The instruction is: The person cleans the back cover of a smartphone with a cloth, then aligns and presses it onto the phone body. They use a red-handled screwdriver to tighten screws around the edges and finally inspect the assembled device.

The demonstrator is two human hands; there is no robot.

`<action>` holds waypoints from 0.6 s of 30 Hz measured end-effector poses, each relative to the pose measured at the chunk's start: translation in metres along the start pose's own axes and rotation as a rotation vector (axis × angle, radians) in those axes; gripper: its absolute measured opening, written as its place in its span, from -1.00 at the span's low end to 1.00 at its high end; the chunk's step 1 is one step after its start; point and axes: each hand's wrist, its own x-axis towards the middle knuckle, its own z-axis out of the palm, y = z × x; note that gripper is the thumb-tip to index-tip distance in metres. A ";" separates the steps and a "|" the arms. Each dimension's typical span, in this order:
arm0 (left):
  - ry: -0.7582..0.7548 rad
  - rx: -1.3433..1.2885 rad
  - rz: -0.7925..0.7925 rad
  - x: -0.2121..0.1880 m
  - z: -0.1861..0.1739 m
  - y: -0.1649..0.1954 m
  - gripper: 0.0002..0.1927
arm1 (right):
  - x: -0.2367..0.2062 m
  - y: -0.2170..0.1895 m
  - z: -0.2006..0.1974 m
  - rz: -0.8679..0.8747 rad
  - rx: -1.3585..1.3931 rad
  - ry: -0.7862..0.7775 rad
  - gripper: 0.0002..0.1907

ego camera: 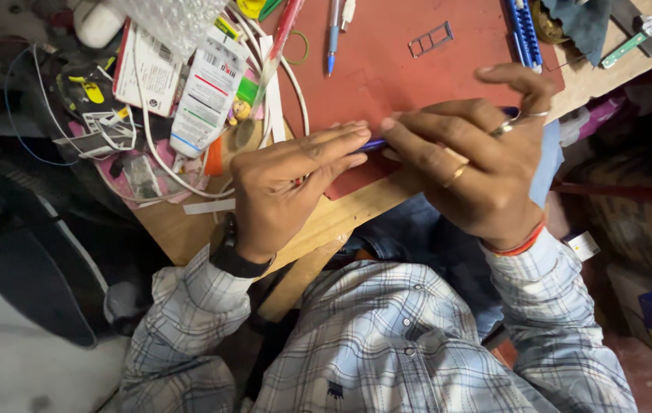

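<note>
My left hand [284,187] and my right hand [479,164] meet over the near edge of a red mat [387,69] on a wooden table [341,218]. Between them they hold a thin blue flat device [372,144], mostly hidden under my right palm. Its blue edge shows again at the right [549,164]. My left fingers lie straight, pressed against its left end. My right fingers curl over its top, with rings on two of them. A small metal card tray [430,39] lies apart on the mat, farther back.
A blue pen [332,34], a red pen [284,34] and a green rubber band [300,47] lie at the mat's far left. White cables [295,84] and small packages [207,92] crowd the left. A blue tool [525,27] lies at the right.
</note>
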 end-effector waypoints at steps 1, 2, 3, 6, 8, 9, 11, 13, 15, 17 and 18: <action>0.002 0.008 0.004 0.000 0.000 -0.001 -0.72 | 0.001 -0.001 0.003 -0.003 0.008 0.013 -0.76; 0.004 0.016 0.008 -0.001 0.000 -0.001 -0.71 | 0.001 -0.002 0.006 -0.006 0.015 0.026 -0.75; 0.008 0.024 0.010 -0.001 -0.001 -0.001 -0.71 | 0.001 -0.002 0.007 -0.006 0.036 0.027 -0.74; 0.002 0.020 0.015 -0.003 -0.001 -0.001 -0.70 | 0.001 -0.002 0.009 -0.021 0.084 0.025 -0.73; 0.017 0.078 0.065 -0.004 0.000 -0.002 -0.71 | 0.001 -0.002 0.008 -0.043 0.082 0.026 -0.72; 0.024 0.106 0.095 -0.004 0.002 -0.002 -0.72 | 0.001 -0.003 0.007 -0.044 0.083 0.029 -0.72; 0.026 0.089 0.085 -0.004 0.003 -0.002 -0.71 | 0.003 -0.003 0.005 -0.051 0.083 0.040 -0.72; 0.032 0.098 0.088 -0.004 0.004 0.001 -0.69 | 0.004 -0.001 0.002 -0.062 0.077 0.029 -0.72; 0.038 0.124 0.112 -0.002 0.005 0.005 -0.68 | 0.003 0.002 0.000 -0.070 0.105 0.030 -0.71; 0.076 0.159 0.099 0.000 0.008 0.014 -0.69 | -0.001 0.004 -0.002 -0.078 0.172 0.046 -0.69; 0.095 0.175 0.091 0.001 0.008 0.018 -0.68 | -0.004 0.005 -0.002 -0.012 0.264 0.081 -0.71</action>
